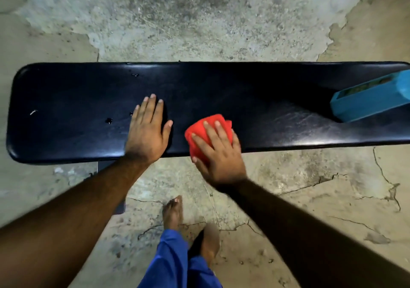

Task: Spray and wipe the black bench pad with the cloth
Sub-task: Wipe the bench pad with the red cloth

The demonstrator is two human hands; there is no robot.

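The long black bench pad (255,92) runs across the middle of the view, with a few droplets on its left half. My left hand (146,130) lies flat on the pad near its front edge, fingers spread, holding nothing. My right hand (218,154) presses a folded red cloth (205,128) onto the pad's front edge, just right of centre. A blue spray bottle (368,101) lies on its side on the pad at the far right, partly cut off by the frame.
Cracked, patchy concrete floor (199,21) surrounds the bench. My bare feet (173,214) and blue trousers (175,263) are below the pad's front edge. A dark bench leg (104,170) shows under the left side.
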